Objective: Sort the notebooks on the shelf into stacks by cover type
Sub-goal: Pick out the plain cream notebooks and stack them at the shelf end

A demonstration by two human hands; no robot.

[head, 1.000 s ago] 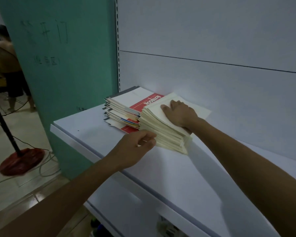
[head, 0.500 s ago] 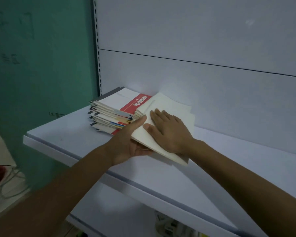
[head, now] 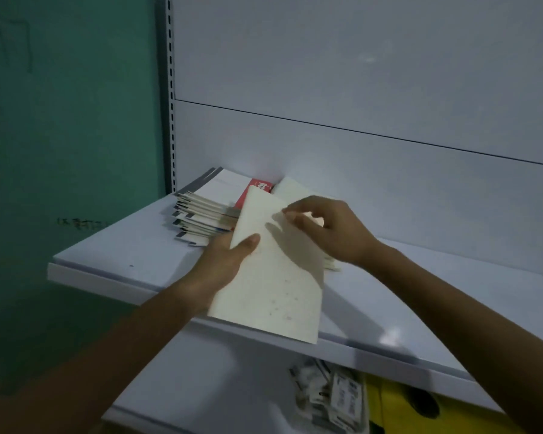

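Step in hand: sorting one cream notebook (head: 273, 286). The left hand (head: 223, 264) is gripping its left edge, thumb on top, holding it tilted above the shelf (head: 123, 255) front. The right hand (head: 333, 233) is hovering at its upper edge, fingers curled; whether it is pinching cannot be told. Next move, by judgement: laying it squarely on the cream stack (head: 290, 186), beside the printed stack (head: 201, 214).

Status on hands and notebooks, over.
Left hand grips cream notebook, raised over shelf. Right hand at its top edge, grip unclear. Printed-cover stack beside it; nothing blocking.
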